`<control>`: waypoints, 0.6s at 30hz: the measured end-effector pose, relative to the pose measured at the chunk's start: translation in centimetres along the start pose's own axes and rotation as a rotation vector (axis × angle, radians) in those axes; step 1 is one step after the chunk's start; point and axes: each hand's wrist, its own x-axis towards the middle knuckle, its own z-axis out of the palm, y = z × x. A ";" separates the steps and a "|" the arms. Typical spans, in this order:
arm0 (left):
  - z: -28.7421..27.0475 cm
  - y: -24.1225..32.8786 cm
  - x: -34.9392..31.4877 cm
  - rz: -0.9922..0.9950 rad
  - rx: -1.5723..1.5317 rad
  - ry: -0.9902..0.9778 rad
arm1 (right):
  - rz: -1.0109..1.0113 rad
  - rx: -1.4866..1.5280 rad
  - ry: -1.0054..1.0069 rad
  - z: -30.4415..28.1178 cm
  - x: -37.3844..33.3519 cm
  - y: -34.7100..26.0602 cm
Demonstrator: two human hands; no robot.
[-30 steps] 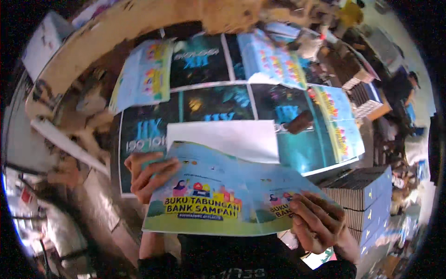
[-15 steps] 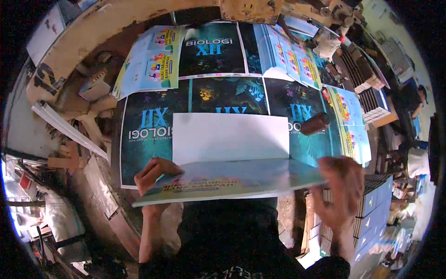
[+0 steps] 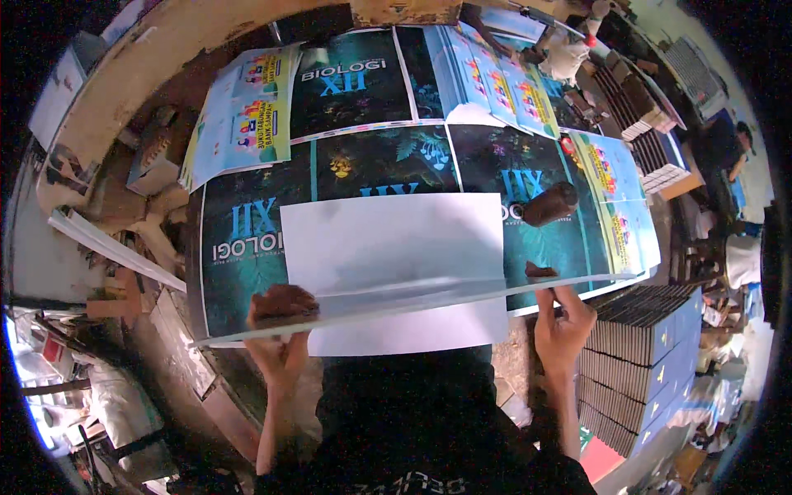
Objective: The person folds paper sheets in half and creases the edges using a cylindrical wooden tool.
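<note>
Workshop clutter [image 3: 115, 396] is ringing a tabletop [image 3: 536, 247] lined with dark teal printed sheets [image 3: 355, 82]. My left hand [image 3: 280, 318] is pinching one end of a thin, pale sheet [image 3: 404, 304] and my right hand [image 3: 565, 322] is gripping the other, holding it almost edge-on along the tabletop's near edge. White paper [image 3: 396, 239] is showing on both sides of it; whether the two are touching, I cannot tell. Just right of that paper, a dark cylindrical object [image 3: 551, 205] is lying. Light-blue printed sheets [image 3: 219, 136] are already resting at the far left corner, far edge and right edge, while mine is not yet lying flat; how many are left is not showing. Stacked books [image 3: 635, 363] are standing beyond the near right corner.
</note>
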 end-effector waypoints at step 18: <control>-1.1 -0.2 -0.4 -0.049 0.354 0.083 | -0.097 0.112 -0.076 -0.3 0.6 0.9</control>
